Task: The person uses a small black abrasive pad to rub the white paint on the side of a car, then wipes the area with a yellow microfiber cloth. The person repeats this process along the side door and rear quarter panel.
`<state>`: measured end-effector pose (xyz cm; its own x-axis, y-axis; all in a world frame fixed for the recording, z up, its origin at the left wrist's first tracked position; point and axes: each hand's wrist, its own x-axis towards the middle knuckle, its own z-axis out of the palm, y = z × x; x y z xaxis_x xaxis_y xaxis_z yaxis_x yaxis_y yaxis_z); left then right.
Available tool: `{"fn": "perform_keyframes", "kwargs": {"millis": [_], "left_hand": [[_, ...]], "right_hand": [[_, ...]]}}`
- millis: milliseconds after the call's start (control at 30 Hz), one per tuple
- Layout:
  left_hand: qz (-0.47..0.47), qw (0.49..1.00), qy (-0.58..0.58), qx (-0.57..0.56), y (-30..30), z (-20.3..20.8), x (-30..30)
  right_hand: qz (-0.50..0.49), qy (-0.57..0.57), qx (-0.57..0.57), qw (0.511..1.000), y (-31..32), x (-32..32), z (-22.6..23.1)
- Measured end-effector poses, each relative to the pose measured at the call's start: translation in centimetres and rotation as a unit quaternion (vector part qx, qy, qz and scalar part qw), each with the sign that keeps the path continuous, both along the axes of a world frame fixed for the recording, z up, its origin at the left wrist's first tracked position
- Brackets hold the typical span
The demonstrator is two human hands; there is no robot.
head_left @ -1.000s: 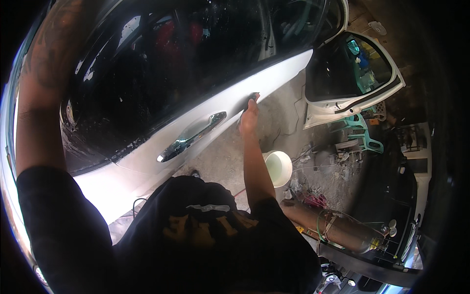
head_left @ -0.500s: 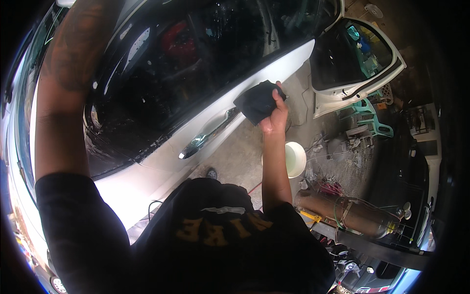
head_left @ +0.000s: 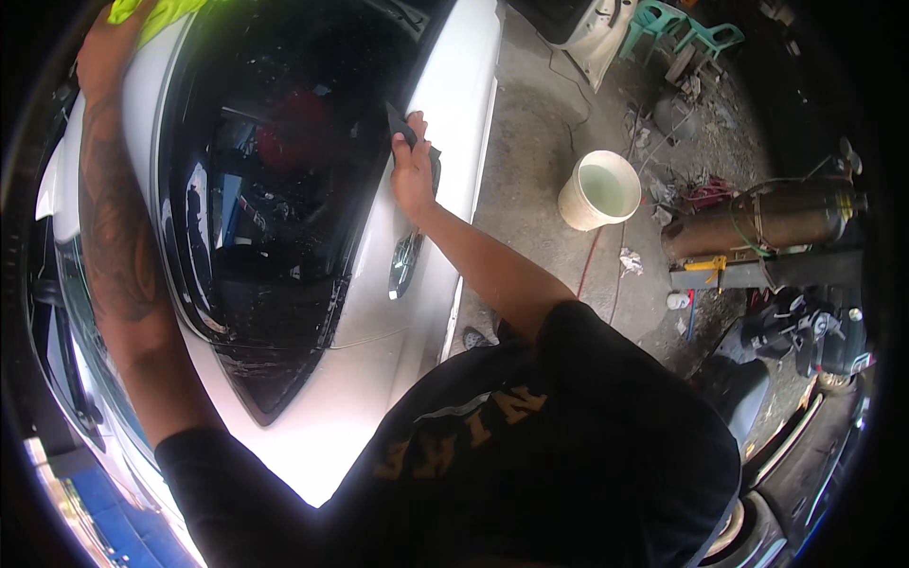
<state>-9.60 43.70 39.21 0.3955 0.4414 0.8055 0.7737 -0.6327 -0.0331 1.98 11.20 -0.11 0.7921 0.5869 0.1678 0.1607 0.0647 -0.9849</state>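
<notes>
My right hand is closed around a folded black cloth, its fingers bent over it. It is at the lower edge of the car's dark side window, beside the white door panel and just above the shiny door handle. At the top left my left hand grips a bright yellow-green cloth up on the white roof edge. The picture's edge cuts off part of that cloth and some of the fingers.
A white bucket of cloudy liquid stands on the concrete floor to the right. Beyond it are green plastic chairs, a rusty gas cylinder and a motorcycle. A red hose runs along the floor; an open white car door is ahead.
My view has turned, shifting the car and bucket. The right hand with the black cloth has moved from below the window line up to the glass edge. The left hand and yellow-green cloth have come into view.
</notes>
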Motion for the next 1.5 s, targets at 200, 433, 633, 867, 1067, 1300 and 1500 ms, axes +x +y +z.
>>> {"fn": "perform_keyframes", "kwargs": {"millis": [200,433,633,867,1067,1300,1500], "left_hand": [[0.021,1.0,0.001,-0.011,-2.4,-0.4,1.6],[-0.027,0.994,-0.091,0.045,-7.6,-1.4,3.7],[-0.052,0.991,-0.122,-0.007,-8.2,-1.5,4.1],[-0.032,0.994,-0.104,-0.01,-8.1,-1.9,4.9],[0.017,0.994,-0.095,0.048,-8.1,0.6,-2.1],[-0.057,0.991,-0.118,0.026,-9.0,-1.3,3.2],[-0.086,0.988,-0.131,0.005,-9.3,-1.6,4.4]], "right_hand": [[-0.023,-0.144,-0.078,0.986,2.1,-0.1,-3.9],[0.098,0.389,0.329,0.855,3.1,3.3,-3.7],[0.118,0.335,0.263,0.897,4.7,11.8,-3.1],[0.037,0.102,0.025,0.994,3.6,8.7,-3.8],[0.009,-0.064,-0.058,0.996,5.6,1.0,-4.4],[-0.203,-0.149,-0.161,0.954,5.5,7.9,-4.7],[-0.036,-0.094,-0.135,0.986,1.6,6.4,-2.1]]}}
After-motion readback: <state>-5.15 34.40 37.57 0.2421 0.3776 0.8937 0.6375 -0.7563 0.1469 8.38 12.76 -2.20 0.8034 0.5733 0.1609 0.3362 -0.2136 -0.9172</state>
